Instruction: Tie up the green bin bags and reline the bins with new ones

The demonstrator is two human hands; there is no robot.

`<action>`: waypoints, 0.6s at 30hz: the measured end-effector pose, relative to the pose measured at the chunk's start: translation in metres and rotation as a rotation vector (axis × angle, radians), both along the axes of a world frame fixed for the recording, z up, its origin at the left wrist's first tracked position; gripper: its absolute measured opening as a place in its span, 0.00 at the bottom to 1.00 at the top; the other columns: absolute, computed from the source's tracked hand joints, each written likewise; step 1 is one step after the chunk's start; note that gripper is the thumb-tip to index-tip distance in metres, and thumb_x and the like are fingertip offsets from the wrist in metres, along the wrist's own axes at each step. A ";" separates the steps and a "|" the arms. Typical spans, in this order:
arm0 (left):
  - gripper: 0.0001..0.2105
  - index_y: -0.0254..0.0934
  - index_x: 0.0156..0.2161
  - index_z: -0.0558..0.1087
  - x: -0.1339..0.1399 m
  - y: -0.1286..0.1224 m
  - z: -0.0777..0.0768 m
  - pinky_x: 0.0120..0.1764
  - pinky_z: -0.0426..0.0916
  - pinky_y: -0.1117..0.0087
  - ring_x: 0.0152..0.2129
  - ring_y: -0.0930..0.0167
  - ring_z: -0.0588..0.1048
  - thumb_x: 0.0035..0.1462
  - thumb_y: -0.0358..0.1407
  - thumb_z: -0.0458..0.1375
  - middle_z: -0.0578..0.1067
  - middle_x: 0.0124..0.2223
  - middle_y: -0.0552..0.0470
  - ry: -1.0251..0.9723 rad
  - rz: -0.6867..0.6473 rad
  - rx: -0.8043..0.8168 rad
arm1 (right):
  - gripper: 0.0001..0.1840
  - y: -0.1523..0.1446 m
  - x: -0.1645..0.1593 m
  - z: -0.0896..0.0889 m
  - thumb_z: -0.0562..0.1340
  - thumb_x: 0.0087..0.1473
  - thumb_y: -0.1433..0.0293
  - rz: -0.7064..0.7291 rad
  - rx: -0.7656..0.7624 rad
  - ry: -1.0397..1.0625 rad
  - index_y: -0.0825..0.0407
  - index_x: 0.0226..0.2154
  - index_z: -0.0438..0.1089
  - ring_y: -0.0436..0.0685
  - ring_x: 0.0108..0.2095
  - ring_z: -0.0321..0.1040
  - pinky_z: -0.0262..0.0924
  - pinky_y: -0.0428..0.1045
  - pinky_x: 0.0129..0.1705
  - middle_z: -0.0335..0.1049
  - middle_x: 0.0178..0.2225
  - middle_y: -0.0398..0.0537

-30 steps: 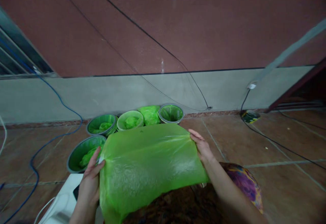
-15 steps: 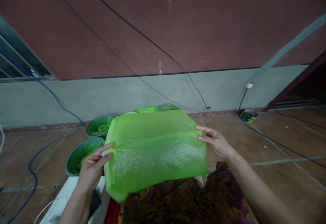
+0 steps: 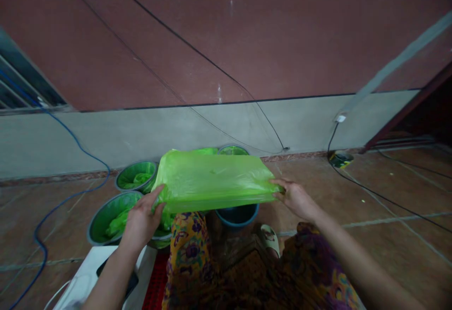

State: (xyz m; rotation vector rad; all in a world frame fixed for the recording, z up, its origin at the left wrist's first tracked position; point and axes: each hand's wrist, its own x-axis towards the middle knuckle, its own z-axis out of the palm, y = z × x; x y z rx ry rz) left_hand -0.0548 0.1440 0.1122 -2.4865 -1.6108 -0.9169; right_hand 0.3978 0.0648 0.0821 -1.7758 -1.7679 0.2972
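Note:
A bright green plastic bag [image 3: 215,178] is stretched flat between my two hands, above my lap. My left hand [image 3: 144,216] pinches its left edge between thumb and fingers. At the opposite edge my right hand [image 3: 293,199] grips the bag the same way. Below the bag's lower edge part of a dark blue basin [image 3: 238,216] shows, near my sandalled foot [image 3: 270,239]. Two green-lined tubs, a nearer tub [image 3: 93,225] and a farther tub [image 3: 122,183], stand to the left with crumpled green plastic inside.
Another round tub [image 3: 233,150] stands by the wall. A white box [image 3: 84,277] bearing a dark phone-like object [image 3: 130,282] is beside my left forearm. A blue cable [image 3: 76,187] crosses the floor at left; a black cable [image 3: 384,199] runs right, past a small tin [image 3: 341,159].
The bag's lower part has swung up or folded, so it looks shorter, uncovering the blue basin and my foot. My left hand has moved slightly right and up.

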 end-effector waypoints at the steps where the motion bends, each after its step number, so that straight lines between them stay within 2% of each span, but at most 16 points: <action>1: 0.21 0.35 0.54 0.72 0.001 0.001 -0.001 0.48 0.72 0.63 0.44 0.62 0.77 0.57 0.39 0.52 0.79 0.48 0.45 0.030 -0.003 0.028 | 0.19 -0.001 0.000 -0.001 0.61 0.52 0.73 0.008 0.006 -0.031 0.50 0.47 0.75 0.58 0.41 0.73 0.65 0.49 0.46 0.74 0.44 0.51; 6: 0.13 0.37 0.39 0.77 0.002 0.005 -0.004 0.43 0.73 0.64 0.36 0.63 0.77 0.56 0.36 0.51 0.79 0.36 0.46 0.100 0.026 0.074 | 0.13 -0.003 -0.002 -0.002 0.56 0.57 0.70 0.002 0.013 -0.080 0.50 0.37 0.77 0.56 0.35 0.73 0.64 0.48 0.40 0.73 0.35 0.50; 9: 0.10 0.37 0.34 0.76 -0.002 0.008 -0.008 0.44 0.72 0.61 0.37 0.63 0.76 0.54 0.37 0.53 0.77 0.37 0.45 0.014 0.039 0.085 | 0.12 -0.004 0.001 -0.003 0.57 0.57 0.67 -0.021 0.025 -0.004 0.50 0.34 0.76 0.56 0.35 0.72 0.64 0.49 0.40 0.72 0.37 0.51; 11: 0.09 0.37 0.32 0.75 -0.008 0.009 -0.009 0.47 0.71 0.58 0.42 0.62 0.75 0.52 0.39 0.55 0.75 0.45 0.43 -0.104 0.008 0.076 | 0.10 -0.007 0.005 -0.004 0.59 0.55 0.65 -0.024 0.053 0.102 0.50 0.32 0.76 0.58 0.42 0.71 0.63 0.51 0.44 0.71 0.45 0.53; 14: 0.08 0.37 0.30 0.72 -0.015 0.005 -0.004 0.53 0.67 0.58 0.51 0.60 0.71 0.50 0.40 0.58 0.69 0.58 0.43 -0.322 -0.084 -0.037 | 0.09 -0.014 0.011 -0.003 0.63 0.53 0.62 0.011 0.099 0.352 0.50 0.30 0.74 0.61 0.56 0.63 0.56 0.55 0.56 0.65 0.57 0.53; 16: 0.07 0.37 0.30 0.70 -0.017 0.000 0.002 0.56 0.65 0.58 0.55 0.59 0.69 0.51 0.40 0.59 0.69 0.59 0.44 -0.493 -0.156 -0.139 | 0.09 -0.020 0.011 0.002 0.64 0.52 0.61 0.039 0.120 0.563 0.50 0.29 0.73 0.62 0.60 0.58 0.52 0.56 0.60 0.62 0.60 0.51; 18: 0.08 0.38 0.32 0.67 -0.014 -0.005 0.009 0.56 0.64 0.59 0.56 0.60 0.68 0.53 0.40 0.58 0.71 0.57 0.43 -0.672 -0.209 -0.207 | 0.09 -0.025 0.005 0.008 0.64 0.53 0.61 0.046 0.166 0.764 0.50 0.29 0.73 0.61 0.60 0.58 0.52 0.55 0.59 0.62 0.61 0.50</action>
